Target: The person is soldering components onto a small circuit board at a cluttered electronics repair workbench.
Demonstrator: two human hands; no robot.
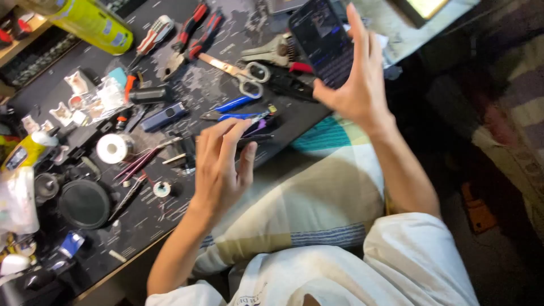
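Observation:
My right hand (356, 79) holds a dark smartphone (322, 41) up over the far edge of the black workbench (170, 215), fingers stretched along its right side, screen lit. My left hand (220, 164) hovers over the bench's near edge with fingers spread and nothing in it. Just beyond its fingertips lie blue-handled pliers (233, 109) and small tools. Scissors (238, 71) lie between the two hands.
Red-handled pliers (192, 34), a screwdriver (152, 35), a yellow-green spray can (93, 22), a solder spool (113, 148), a round black lid (84, 203) and small plastic bags (90, 102) crowd the bench. A checked cloth (317, 192) covers my lap.

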